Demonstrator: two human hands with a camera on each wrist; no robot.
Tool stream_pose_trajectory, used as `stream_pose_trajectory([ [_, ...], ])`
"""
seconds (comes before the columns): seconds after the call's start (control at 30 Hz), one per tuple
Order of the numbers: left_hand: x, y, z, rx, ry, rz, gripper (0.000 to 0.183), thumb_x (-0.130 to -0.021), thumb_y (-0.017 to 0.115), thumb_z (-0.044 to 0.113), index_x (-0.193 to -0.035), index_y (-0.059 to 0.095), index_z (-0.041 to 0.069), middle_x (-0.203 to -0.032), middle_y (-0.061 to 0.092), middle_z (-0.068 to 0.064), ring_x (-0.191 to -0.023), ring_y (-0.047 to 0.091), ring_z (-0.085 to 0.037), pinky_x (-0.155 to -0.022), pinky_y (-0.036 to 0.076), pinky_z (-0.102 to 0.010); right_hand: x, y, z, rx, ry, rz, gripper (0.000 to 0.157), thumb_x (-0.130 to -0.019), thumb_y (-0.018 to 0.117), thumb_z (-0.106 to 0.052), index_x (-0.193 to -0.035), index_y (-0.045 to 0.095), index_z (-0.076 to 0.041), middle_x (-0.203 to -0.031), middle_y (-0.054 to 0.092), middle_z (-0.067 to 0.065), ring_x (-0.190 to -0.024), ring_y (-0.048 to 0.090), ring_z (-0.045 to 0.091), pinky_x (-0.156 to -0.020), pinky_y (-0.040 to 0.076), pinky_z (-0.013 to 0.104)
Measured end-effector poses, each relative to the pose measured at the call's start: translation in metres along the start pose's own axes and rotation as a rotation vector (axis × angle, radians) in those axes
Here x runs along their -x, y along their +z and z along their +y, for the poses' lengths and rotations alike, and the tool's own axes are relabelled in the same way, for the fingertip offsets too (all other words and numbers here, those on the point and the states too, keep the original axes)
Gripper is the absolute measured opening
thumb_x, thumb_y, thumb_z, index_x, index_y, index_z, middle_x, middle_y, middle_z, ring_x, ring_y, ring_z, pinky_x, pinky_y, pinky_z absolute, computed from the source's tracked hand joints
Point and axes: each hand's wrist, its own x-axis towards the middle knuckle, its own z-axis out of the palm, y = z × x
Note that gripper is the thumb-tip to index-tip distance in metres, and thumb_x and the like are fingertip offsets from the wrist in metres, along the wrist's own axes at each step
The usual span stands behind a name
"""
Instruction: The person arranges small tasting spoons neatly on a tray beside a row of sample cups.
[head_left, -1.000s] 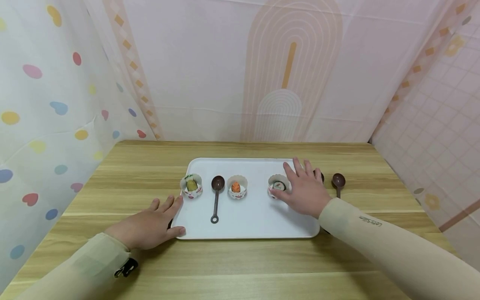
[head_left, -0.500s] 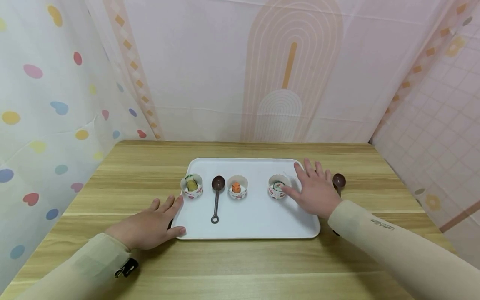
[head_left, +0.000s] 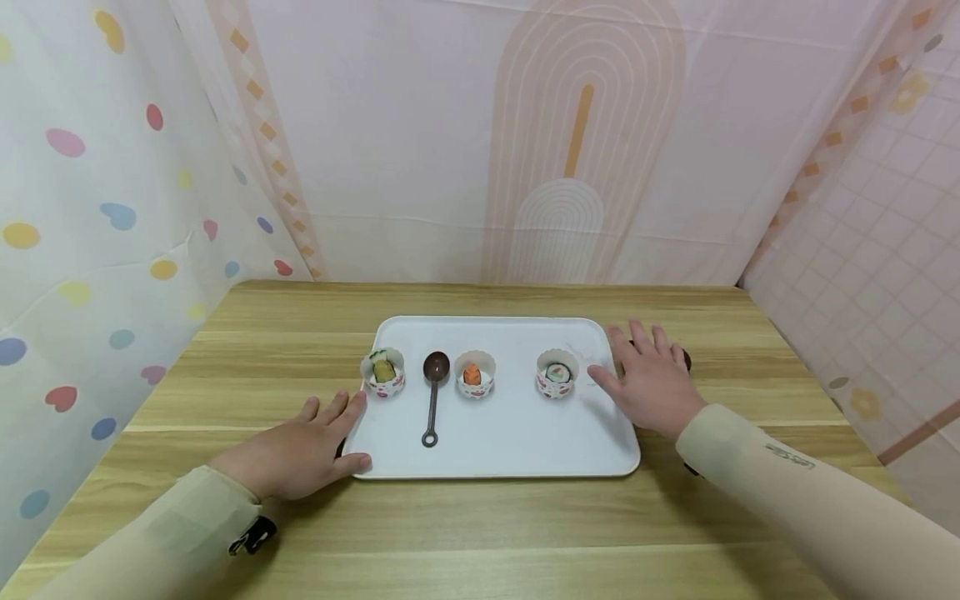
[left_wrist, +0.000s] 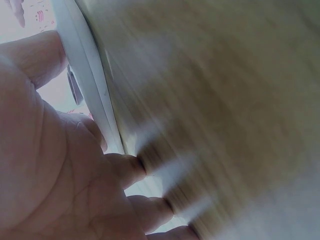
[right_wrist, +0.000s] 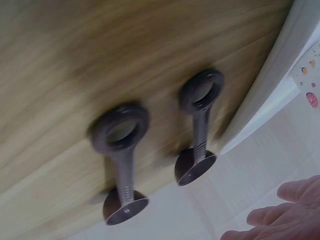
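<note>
In the head view, my left hand (head_left: 296, 454) rests at the left edge of the white tray (head_left: 495, 450), its thumb on the rim. My right hand (head_left: 652, 383) hangs over the tray's right edge, fingers spread and holding nothing. Beneath and beside it, two brown measuring spoons (right_wrist: 122, 170) lie on the table; the hand hides most of them from the head view. On the tray stand three patterned paper cups: the left cup (head_left: 386, 388) has a yellow-green piece, the middle cup (head_left: 477, 390) an orange one, the right cup (head_left: 553, 388) a round sushi-like piece.
Another brown measuring spoon (head_left: 432, 404) lies on the tray between the left and middle cups, handle toward me. The wooden table (head_left: 480, 533) extends around the tray. Patterned curtains (head_left: 390, 150) hang behind and at both sides.
My right hand has moved right, away from the right cup and past the tray's edge, over the spoons there. My left hand and the things on the tray stay put.
</note>
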Motion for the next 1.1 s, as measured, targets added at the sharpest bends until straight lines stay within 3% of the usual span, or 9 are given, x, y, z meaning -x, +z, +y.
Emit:
stream_pose_trajectory([
  [0.27,0.000,-0.001,0.000,-0.013,-0.001,0.001,0.099,-0.102,0.050,0.069,-0.168,0.019,0.001,-0.168,0.023,-0.036,-0.145,0.022,-0.073,-0.114,0.036,-0.074,0.002,-0.001,0.013,-0.001,0.035,-0.042,0.072,-0.111,0.045,-0.048,-0.168,0.024,-0.009,-0.173,0.012,0.031,-0.156,0.008,0.062,-0.123,0.011,0.077],
  [0.6,0.000,-0.003,0.002,-0.003,-0.008,-0.011,0.099,-0.103,0.048,0.070,-0.168,0.018,0.002,-0.169,0.021,-0.035,-0.146,0.020,-0.072,-0.115,0.034,-0.075,0.011,-0.008,0.034,0.028,0.018,-0.064,0.067,-0.111,0.048,-0.036,-0.162,0.033,0.004,-0.166,0.016,0.043,-0.151,0.025,0.063,-0.124,0.025,0.069],
  [0.7,0.000,-0.002,0.001,-0.003,-0.008,-0.012,0.100,-0.102,0.048,0.071,-0.168,0.018,0.002,-0.169,0.022,-0.035,-0.146,0.020,-0.072,-0.115,0.035,-0.075,0.015,-0.010,0.039,0.028,0.042,-0.076,0.066,-0.111,0.049,-0.034,-0.162,0.033,0.005,-0.165,0.020,0.042,-0.149,0.031,0.061,-0.119,0.034,0.069],
  [0.9,0.000,-0.002,0.001,0.002,-0.010,-0.016,0.099,-0.103,0.048,0.070,-0.168,0.018,0.002,-0.169,0.021,-0.035,-0.146,0.019,-0.072,-0.115,0.034,-0.075,0.023,-0.014,0.049,0.079,0.051,-0.047,0.063,-0.109,0.055,-0.031,-0.156,0.041,0.009,-0.152,0.045,0.040,-0.135,0.052,0.057,-0.106,0.049,0.066],
  [1.0,0.000,-0.001,0.001,0.003,-0.009,-0.016,0.099,-0.103,0.048,0.070,-0.168,0.018,0.001,-0.169,0.020,-0.036,-0.146,0.019,-0.072,-0.115,0.033,-0.076,0.027,-0.016,0.053,0.098,0.037,-0.030,0.053,-0.106,0.061,-0.028,-0.145,0.054,0.008,-0.128,0.061,0.037,-0.111,0.064,0.048,-0.088,0.058,0.058],
  [1.1,-0.001,-0.001,0.001,0.003,-0.012,-0.016,0.100,-0.103,0.048,0.070,-0.168,0.018,0.001,-0.169,0.021,-0.035,-0.147,0.019,-0.072,-0.114,0.034,-0.076,0.029,-0.018,0.057,0.115,0.033,-0.038,0.044,-0.104,0.065,-0.024,-0.135,0.060,0.007,-0.109,0.066,0.030,-0.094,0.065,0.039,-0.076,0.058,0.053],
])
